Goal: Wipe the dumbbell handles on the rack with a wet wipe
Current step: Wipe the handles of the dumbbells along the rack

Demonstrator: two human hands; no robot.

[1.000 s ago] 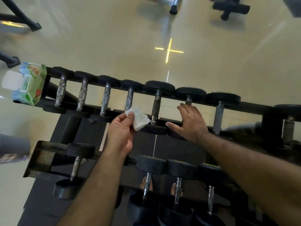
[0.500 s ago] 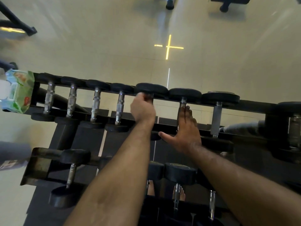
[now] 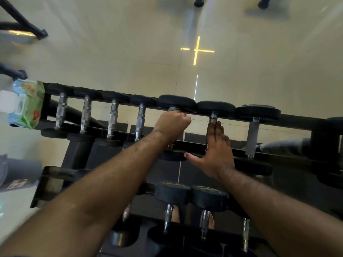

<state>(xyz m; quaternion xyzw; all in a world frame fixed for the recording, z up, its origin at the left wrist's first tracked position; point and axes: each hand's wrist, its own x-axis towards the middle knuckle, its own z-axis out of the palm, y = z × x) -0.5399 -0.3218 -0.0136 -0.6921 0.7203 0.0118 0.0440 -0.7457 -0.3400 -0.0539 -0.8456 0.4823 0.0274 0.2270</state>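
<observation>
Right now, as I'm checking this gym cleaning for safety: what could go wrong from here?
1. The left hand grips a top-row dumbbell handle between heavy heads; a hard stroke might knock knuckles on the rubber.
2. The right hand lies flat on the neighbouring dumbbell; if it rolls, fingers could be pinched against the rack.
3. The wet wipe pack overhangs the rack's end and may fall.

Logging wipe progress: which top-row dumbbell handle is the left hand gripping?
The fifth dumbbell from the wipes pack. The left hand wraps its handle; the right hand lies flat on the sixth.
</observation>
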